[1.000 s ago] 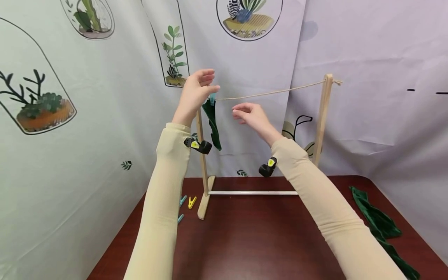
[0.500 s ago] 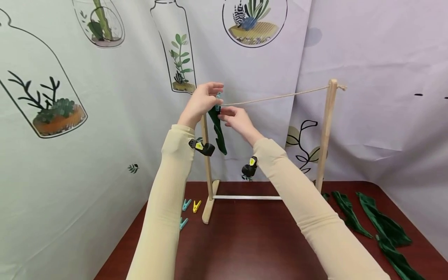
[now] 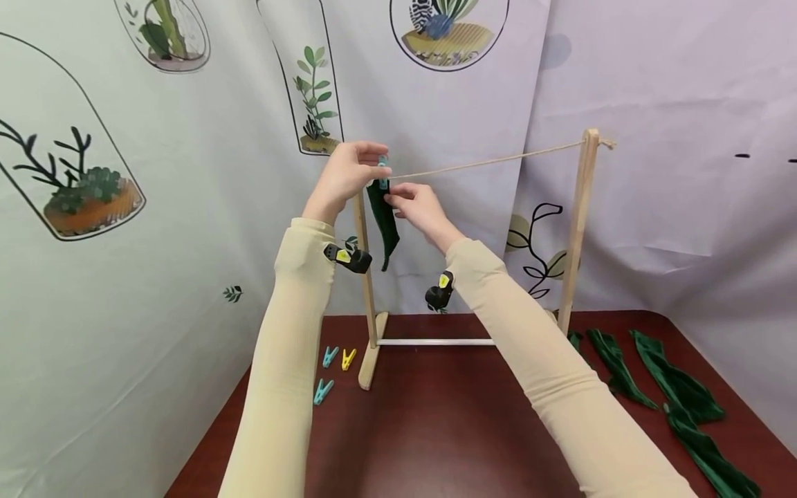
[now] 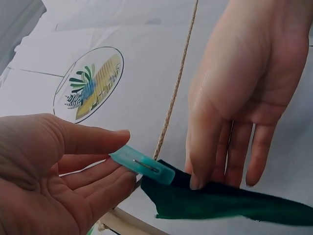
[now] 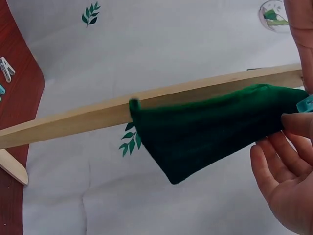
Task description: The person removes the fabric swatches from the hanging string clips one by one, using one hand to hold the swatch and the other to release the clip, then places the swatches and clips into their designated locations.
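Observation:
My left hand [image 3: 344, 173] pinches a teal clothespin [image 4: 142, 164] between thumb and fingers at the left end of a rope line [image 3: 486, 164]. The pin's other end overlaps the upper edge of a dark green velvety cloth [image 3: 384, 221] that hangs down from the rope. Just right of the pin, my right hand [image 3: 423, 209] holds that cloth's edge between thumb and fingers. In the right wrist view the cloth [image 5: 205, 132] spreads out in front of the wooden post, with the thumb on its near edge.
Wooden posts [image 3: 578, 228] hold the rope, joined low down by a white rod [image 3: 436, 342]. Left of the stand lie a yellow clothespin [image 3: 348, 359] and two teal ones [image 3: 322, 391]. Several green cloth pieces [image 3: 675, 380] lie on the dark red table [image 3: 448, 422] at right.
My right hand has come left from beside the rope and taken hold of the cloth's edge. The hanging cloth has turned a little. My left hand stays up at the clothespin.

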Demonstrator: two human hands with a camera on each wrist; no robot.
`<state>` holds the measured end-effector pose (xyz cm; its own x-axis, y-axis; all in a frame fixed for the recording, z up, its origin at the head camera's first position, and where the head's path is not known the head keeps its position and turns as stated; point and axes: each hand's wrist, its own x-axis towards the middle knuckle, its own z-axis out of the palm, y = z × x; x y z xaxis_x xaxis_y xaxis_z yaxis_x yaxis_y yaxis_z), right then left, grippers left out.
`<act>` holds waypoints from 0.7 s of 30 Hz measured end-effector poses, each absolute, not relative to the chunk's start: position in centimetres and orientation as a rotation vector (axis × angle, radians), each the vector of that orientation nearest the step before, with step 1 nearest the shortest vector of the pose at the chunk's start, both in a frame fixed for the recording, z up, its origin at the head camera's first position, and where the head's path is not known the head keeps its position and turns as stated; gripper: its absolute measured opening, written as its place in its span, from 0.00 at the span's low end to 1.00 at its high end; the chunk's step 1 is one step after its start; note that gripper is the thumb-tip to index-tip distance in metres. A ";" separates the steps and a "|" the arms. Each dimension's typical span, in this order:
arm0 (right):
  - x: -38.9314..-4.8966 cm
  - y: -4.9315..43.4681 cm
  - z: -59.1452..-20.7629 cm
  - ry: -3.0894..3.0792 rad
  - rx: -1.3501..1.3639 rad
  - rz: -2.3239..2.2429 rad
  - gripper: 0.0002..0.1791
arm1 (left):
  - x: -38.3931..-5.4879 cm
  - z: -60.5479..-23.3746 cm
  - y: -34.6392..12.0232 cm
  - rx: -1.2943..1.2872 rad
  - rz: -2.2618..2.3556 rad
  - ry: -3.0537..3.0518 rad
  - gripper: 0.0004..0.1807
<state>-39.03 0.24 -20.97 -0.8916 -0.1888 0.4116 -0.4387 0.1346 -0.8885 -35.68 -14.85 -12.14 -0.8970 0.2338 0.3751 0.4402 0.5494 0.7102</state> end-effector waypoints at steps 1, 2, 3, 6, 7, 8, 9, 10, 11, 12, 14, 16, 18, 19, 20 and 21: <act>-39.0 0.3 -20.9 -2.208 0.620 1.842 0.17 | -35.7 -12.1 -14.9 -0.562 -1.271 -2.544 0.24; -38.9 0.3 -20.8 -2.211 0.619 1.841 0.17 | -35.6 -12.1 -15.0 -0.560 -1.276 -2.536 0.24; -38.9 0.3 -20.8 -2.214 0.617 1.839 0.16 | -35.6 -12.1 -15.0 -0.557 -1.278 -2.529 0.24; -38.7 0.4 -20.7 -2.221 0.622 1.833 0.16 | -35.5 -12.2 -15.1 -0.543 -1.293 -2.501 0.24; -38.6 0.4 -20.7 -2.223 0.622 1.829 0.16 | -35.5 -12.3 -15.0 -0.542 -1.296 -2.487 0.24; -38.5 0.5 -20.6 -2.227 0.622 1.824 0.16 | -35.5 -12.3 -15.0 -0.541 -1.299 -2.473 0.23; -38.4 0.5 -20.6 -2.228 0.624 1.820 0.17 | -35.6 -12.3 -15.0 -0.540 -1.302 -2.458 0.23; -38.4 0.6 -20.5 -2.229 0.626 1.815 0.17 | -35.6 -12.4 -14.9 -0.541 -1.303 -2.443 0.22; -38.3 0.6 -20.5 -2.231 0.626 1.812 0.17 | -35.7 -12.5 -14.9 -0.542 -1.299 -2.427 0.22; -38.2 0.7 -20.4 -2.232 0.626 1.808 0.17 | -35.7 -12.6 -14.8 -0.543 -1.294 -2.413 0.21; -38.1 0.8 -20.4 -2.236 0.626 1.802 0.17 | -35.8 -12.7 -14.7 -0.544 -1.276 -2.388 0.20; -38.1 0.9 -20.3 -2.235 0.628 1.802 0.17 | -35.9 -12.8 -14.7 -0.544 -1.258 -2.366 0.19; -38.0 1.0 -20.3 -2.237 0.631 1.805 0.17 | -35.9 -12.9 -14.6 -0.548 -1.246 -2.339 0.17; -37.9 1.1 -20.3 -2.237 0.632 1.807 0.17 | -35.9 -12.9 -14.5 -0.552 -1.239 -2.322 0.17; -37.9 1.1 -20.3 -2.233 0.636 1.809 0.17 | -35.8 -12.9 -14.5 -0.557 -1.229 -2.302 0.16; -37.9 1.2 -20.3 -2.231 0.637 1.811 0.17 | -35.8 -13.0 -14.4 -0.566 -1.217 -2.278 0.14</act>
<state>-37.87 1.18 -20.28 -0.8877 -0.2037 0.4129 -0.4459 0.1575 -0.8811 -35.80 -14.36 -13.00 -0.7924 0.1267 0.5966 0.5664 0.5158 0.6428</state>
